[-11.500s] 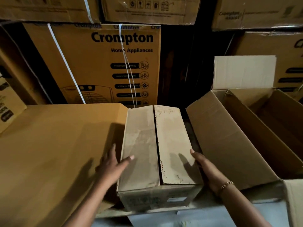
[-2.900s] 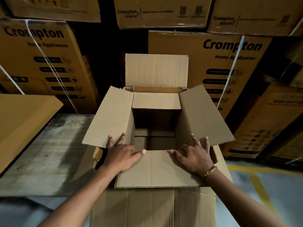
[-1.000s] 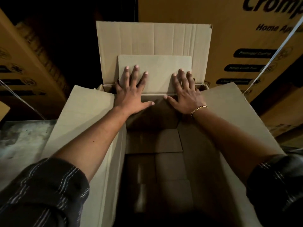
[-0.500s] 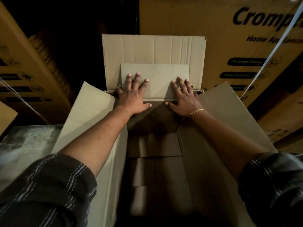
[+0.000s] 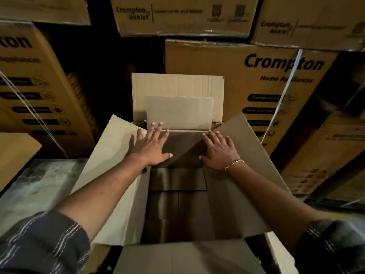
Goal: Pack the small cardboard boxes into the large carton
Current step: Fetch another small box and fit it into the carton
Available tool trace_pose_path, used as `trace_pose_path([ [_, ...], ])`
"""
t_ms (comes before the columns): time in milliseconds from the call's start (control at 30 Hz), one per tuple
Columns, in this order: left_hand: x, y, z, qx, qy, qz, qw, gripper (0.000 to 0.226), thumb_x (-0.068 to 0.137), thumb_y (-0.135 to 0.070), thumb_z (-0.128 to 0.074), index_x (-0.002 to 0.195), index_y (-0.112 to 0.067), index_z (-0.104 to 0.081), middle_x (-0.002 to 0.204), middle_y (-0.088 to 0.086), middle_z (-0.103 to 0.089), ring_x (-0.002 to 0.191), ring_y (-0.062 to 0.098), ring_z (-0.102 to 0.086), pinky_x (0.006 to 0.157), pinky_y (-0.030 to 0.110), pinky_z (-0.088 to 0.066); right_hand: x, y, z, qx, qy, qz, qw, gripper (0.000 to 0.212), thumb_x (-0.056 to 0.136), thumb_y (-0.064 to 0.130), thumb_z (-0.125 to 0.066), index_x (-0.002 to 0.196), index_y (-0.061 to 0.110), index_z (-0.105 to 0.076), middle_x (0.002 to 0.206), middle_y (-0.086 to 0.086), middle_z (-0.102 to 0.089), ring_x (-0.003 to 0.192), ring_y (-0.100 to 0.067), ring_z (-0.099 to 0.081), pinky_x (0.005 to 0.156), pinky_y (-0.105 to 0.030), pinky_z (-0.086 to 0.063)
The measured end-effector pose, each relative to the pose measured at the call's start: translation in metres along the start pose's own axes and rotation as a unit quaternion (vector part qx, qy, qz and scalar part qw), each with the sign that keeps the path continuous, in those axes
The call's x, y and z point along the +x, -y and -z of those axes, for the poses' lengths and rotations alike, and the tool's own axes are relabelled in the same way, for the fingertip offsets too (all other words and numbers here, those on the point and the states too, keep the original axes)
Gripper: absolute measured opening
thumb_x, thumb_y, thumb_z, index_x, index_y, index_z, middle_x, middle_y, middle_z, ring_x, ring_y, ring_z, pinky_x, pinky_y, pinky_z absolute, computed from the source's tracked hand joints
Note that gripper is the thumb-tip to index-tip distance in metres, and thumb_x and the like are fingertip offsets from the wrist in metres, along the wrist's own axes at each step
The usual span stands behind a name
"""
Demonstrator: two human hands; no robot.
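The large carton [image 5: 118, 175] stands open right below me, its four flaps spread outward. Against its far wall a flat cardboard panel [image 5: 179, 112] stands upright in front of the far flap [image 5: 177, 84]. My left hand [image 5: 152, 147] lies flat with spread fingers at the far left inner corner, fingertips at the panel's lower edge. My right hand [image 5: 219, 150], with a gold bracelet, lies flat at the far right inner corner. Deep inside, the dark bottom [image 5: 177, 194] shows folded flaps or flat box tops; I cannot tell which.
Stacked Crompton cartons [image 5: 266, 80] form a wall behind and to the right. More strapped cartons [image 5: 35, 86] stand at the left. A brown cardboard surface [image 5: 13, 153] and a grey worn platform [image 5: 39, 184] lie to the left of the carton.
Both hands have slid down from the upright panel's face to its lower edge at the carton's far wall. My view has pulled back and up, showing more of the stacked cartons.
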State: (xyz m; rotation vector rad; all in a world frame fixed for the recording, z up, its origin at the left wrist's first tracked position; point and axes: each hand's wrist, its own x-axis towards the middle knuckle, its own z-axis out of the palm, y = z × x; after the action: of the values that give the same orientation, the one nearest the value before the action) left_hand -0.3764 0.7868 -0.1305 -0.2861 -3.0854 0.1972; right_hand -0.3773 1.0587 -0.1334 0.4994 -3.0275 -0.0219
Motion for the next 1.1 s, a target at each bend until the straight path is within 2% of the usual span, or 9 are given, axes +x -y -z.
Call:
trace_pose_path([
  [367, -0.13, -0.022, 0.055, 0.007, -0.036, 0.022, 0.999, 0.092, 0.089, -0.076, -0.036, 0.16, -0.03, 0.001, 0.166, 0.003, 0.021, 0.152, 0.025, 0.021, 0.119, 0.061, 0.006, -0.101, 0.014, 0.058, 0.009, -0.019, 0.012, 1.0, 0.088, 0.088, 0.069, -0.041, 0.158, 0.026, -0.01, 0.168, -0.003, -0.007, 0.154, -0.028, -0.004, 0.12, -0.055, -0.003],
  [633, -0.216, 0.02, 0.092, -0.007, -0.079, 0.083, 0.993, 0.09, 0.09, -0.076, -0.035, 0.16, -0.029, -0.004, 0.168, 0.002, 0.014, 0.153, 0.025, 0.017, 0.119, 0.058, 0.005, -0.13, 0.064, 0.109, 0.017, -0.049, 0.044, 0.998, 0.085, 0.09, 0.07, -0.037, 0.158, 0.024, -0.013, 0.167, -0.006, -0.009, 0.154, -0.027, -0.006, 0.121, -0.054, -0.005],
  [800, -0.283, 0.074, 0.116, -0.028, -0.134, 0.141, 0.981, 0.086, 0.09, -0.076, -0.034, 0.159, -0.028, -0.013, 0.168, 0.0, -0.009, 0.154, 0.023, -0.004, 0.12, 0.057, -0.011, -0.124, 0.146, 0.145, 0.011, -0.1, 0.113, 0.988, 0.083, 0.09, 0.07, -0.035, 0.158, 0.027, -0.015, 0.167, -0.003, -0.012, 0.153, -0.026, -0.01, 0.12, -0.053, -0.01],
  [1100, -0.451, 0.232, 0.122, -0.033, -0.16, 0.263, 0.951, 0.084, 0.09, -0.077, -0.031, 0.158, -0.03, -0.017, 0.167, -0.003, -0.016, 0.152, 0.023, -0.015, 0.117, 0.054, -0.02, -0.103, 0.387, 0.19, 0.057, -0.145, 0.252, 0.955, 0.083, 0.089, 0.073, -0.031, 0.157, 0.029, -0.015, 0.167, 0.002, -0.012, 0.153, -0.021, -0.007, 0.121, -0.05, -0.008],
])
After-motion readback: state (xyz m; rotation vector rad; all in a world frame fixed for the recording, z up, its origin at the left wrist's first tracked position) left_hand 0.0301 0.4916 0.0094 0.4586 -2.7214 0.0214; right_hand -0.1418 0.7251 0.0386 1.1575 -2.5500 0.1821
